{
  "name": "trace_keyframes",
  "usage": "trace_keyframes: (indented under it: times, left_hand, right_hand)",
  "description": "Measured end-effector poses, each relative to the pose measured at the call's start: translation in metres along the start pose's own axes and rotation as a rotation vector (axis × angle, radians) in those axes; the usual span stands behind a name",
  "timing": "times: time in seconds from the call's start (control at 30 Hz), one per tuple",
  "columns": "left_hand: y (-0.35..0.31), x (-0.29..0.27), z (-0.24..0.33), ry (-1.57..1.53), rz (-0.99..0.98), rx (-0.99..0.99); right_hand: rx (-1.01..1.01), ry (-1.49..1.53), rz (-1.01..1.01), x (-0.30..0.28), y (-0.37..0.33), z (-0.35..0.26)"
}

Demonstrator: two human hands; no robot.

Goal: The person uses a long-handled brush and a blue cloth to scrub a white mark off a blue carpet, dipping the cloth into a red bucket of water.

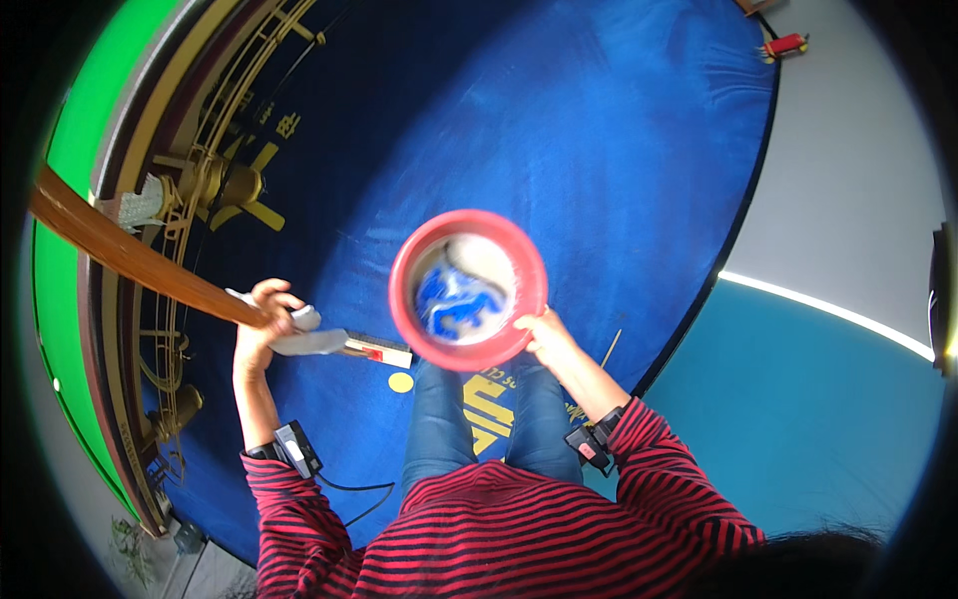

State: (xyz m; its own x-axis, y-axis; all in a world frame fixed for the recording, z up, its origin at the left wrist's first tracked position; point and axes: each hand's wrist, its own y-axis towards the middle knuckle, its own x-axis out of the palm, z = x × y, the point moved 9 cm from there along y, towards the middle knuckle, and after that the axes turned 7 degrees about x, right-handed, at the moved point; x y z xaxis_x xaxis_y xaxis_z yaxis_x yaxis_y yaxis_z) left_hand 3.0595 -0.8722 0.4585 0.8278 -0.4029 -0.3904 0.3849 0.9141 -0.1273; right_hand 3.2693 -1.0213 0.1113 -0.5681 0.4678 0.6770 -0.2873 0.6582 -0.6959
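My right hand (547, 334) grips the rim of a round red basin (539, 275), held up in front of my legs. Blurred blue and whitish patches show inside it; I cannot tell whether they are water, cloth or reflection. To the left, my left hand (264, 314) is closed around a long brown wooden stick (140, 255), which slants up to the far left. A white cloth (311, 342) is bunched at the same hand. Just past the cloth shows a pale strip with a red patch (384, 353); whether it belongs to the stick is unclear.
A billiard table with green cloth (85, 130) and dark rails runs along the left. Blue sheeting with yellow print (589, 130) covers the floor. Grey and teal flooring (798, 419) lies at the right. A small red object (786, 45) is at the far right.
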Motion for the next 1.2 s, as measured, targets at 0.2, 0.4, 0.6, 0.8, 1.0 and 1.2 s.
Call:
trace_keyframes:
  times: [0.2, 0.4, 0.6, 0.8, 1.0, 1.2]
  left_hand:
    - [0.029, 0.060, -0.046, 0.299, 0.318, 0.264]
    - [0.091, 0.118, -0.105, 0.551, 0.409, 0.429]
    - [0.251, 0.055, -0.101, 0.954, 0.330, 0.385]
    - [0.339, 0.061, -0.163, 1.088, 0.346, 0.464]
    - [0.381, 0.025, -0.223, 0.965, 0.302, 0.417]
    - [0.417, -0.031, -0.270, 1.096, 0.178, 0.455]
  right_hand:
    - [-0.117, 0.156, 0.114, -0.214, 0.095, -0.025]
    - [-0.203, 0.289, 0.323, -0.376, 0.191, -0.048]
    - [-0.149, 0.353, 0.338, -0.362, 0.281, -0.063]
    - [-0.077, 0.351, 0.303, -0.372, 0.312, -0.024]
    - [-0.284, 0.341, 0.305, -0.366, 0.276, -0.019]
    - [-0.293, 0.193, 0.331, -0.350, 0.234, -0.031]
